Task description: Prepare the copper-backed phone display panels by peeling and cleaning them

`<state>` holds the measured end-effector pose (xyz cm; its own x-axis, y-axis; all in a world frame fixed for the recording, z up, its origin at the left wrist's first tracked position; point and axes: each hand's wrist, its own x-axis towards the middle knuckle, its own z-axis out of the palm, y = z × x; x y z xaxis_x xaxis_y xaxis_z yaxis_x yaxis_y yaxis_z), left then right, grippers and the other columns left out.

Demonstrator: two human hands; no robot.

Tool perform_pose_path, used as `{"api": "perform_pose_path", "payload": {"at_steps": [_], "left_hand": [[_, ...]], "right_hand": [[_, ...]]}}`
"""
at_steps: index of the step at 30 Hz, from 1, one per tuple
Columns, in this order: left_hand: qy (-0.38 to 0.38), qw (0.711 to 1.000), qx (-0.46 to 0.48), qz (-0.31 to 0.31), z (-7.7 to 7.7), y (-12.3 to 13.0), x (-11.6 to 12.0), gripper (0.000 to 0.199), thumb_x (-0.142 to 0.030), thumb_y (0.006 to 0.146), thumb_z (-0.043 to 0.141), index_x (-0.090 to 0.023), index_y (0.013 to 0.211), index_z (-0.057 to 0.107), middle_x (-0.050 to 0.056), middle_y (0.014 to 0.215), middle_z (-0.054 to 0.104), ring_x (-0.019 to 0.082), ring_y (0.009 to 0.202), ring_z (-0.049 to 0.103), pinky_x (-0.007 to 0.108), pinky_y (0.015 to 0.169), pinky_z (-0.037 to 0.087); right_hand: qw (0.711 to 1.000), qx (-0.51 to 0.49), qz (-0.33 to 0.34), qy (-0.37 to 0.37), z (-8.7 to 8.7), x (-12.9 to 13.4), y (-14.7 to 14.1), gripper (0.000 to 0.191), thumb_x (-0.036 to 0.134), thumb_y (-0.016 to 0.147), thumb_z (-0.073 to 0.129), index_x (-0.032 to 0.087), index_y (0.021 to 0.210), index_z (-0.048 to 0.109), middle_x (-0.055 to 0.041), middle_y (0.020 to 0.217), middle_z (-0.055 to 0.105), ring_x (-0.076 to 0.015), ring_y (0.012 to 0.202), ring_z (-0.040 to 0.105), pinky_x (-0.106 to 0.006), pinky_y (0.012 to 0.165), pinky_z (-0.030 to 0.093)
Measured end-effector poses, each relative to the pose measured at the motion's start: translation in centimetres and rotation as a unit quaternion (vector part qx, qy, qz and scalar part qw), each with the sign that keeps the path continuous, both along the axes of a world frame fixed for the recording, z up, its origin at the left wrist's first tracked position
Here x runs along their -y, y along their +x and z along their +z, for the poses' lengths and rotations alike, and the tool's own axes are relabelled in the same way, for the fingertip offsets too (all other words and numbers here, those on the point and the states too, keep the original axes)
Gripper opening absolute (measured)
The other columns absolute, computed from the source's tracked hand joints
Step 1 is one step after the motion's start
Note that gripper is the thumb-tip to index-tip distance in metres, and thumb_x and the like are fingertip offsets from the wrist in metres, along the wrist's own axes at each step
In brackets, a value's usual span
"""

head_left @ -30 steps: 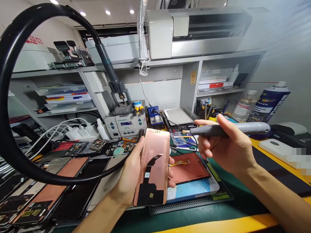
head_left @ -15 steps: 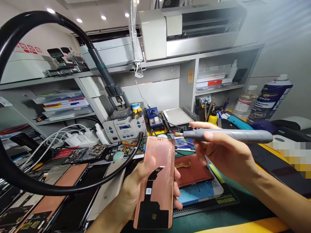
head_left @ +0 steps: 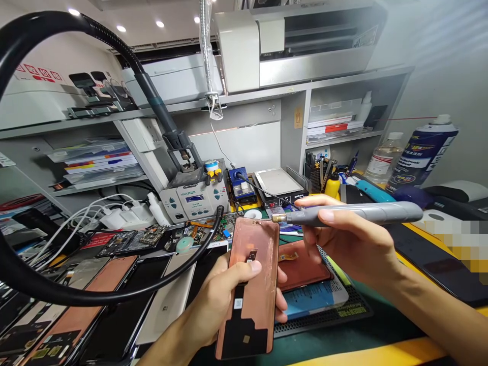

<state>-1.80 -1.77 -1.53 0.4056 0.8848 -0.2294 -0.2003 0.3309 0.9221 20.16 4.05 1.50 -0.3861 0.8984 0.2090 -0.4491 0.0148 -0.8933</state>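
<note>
My left hand (head_left: pixel 224 284) holds a phone screen (head_left: pixel 263 284), its copper-coloured back towards me. The thumb presses near the black flex cable and the fingers wrap behind the right edge. In my right hand (head_left: pixel 351 234) is a grey pen-shaped rotary tool (head_left: pixel 351 213) with a brass collar. Its thin tip lies over the screen's top edge, near the right corner; contact I cannot make out. Behind the held screen, another copper-backed screen (head_left: pixel 305 267) with a small orange flex lies on a blue box (head_left: pixel 316 305).
Several phone screens and a white phone back (head_left: pixel 165 300) lie at left. A thick black hose (head_left: pixel 114 300) loops across the left side. A soldering station (head_left: pixel 194 201), a hot plate (head_left: pixel 280 183) and a spray can (head_left: pixel 423 152) stand behind.
The phone screen has turned slightly and shifted right. My left thumb has slid right and down across its back. The rotary tool has moved a little left, its tip now over the top edge.
</note>
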Motion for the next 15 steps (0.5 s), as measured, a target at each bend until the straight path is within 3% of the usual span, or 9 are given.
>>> {"api": "perform_pose_path", "payload": {"at_steps": [6,10,13,15], "left_hand": [[-0.010,1.000,-0.009,0.015,0.4,0.3,0.2,0.045,-0.047,0.092,0.054,-0.008,0.099,0.075,0.018,0.083,0.075,0.030,0.077,0.073,0.051,0.082,0.059],[-0.015,0.999,0.015,0.034,0.7,0.6,0.3,0.041,-0.042,0.094,0.054,-0.007,0.099,0.076,0.019,0.083,0.076,0.027,0.075,0.074,0.042,0.076,0.061],[-0.011,0.998,0.049,0.032,0.8,0.6,0.1,0.035,-0.034,0.093,0.056,-0.007,0.103,0.076,0.021,0.086,0.078,0.028,0.078,0.076,0.037,0.073,0.060],[-0.008,0.997,0.071,0.031,0.8,0.4,0.0,0.032,-0.028,0.091,0.057,-0.007,0.106,0.076,0.021,0.089,0.078,0.029,0.082,0.076,0.040,0.078,0.060]], "right_hand": [[0.998,-0.045,0.001,-0.051,0.1,-0.2,0.0,0.026,0.033,0.075,0.076,0.022,0.098,0.076,0.0017,0.058,0.059,-0.0137,0.043,0.053,-0.025,0.040,0.047],[0.994,-0.068,-0.013,-0.086,-0.2,-0.8,0.1,0.026,0.037,0.079,0.079,0.024,0.100,0.073,0.0067,0.057,0.050,-0.0085,0.038,0.045,-0.021,0.036,0.044],[0.997,-0.047,-0.030,-0.057,-0.6,-1.2,0.1,0.033,0.041,0.083,0.078,0.026,0.110,0.068,0.0053,0.062,0.059,-0.0098,0.040,0.051,-0.020,0.036,0.044],[0.999,-0.024,-0.032,-0.033,-0.8,-1.2,0.0,0.041,0.045,0.085,0.077,0.027,0.120,0.063,0.0022,0.070,0.067,-0.0123,0.045,0.059,-0.020,0.038,0.046]]}}
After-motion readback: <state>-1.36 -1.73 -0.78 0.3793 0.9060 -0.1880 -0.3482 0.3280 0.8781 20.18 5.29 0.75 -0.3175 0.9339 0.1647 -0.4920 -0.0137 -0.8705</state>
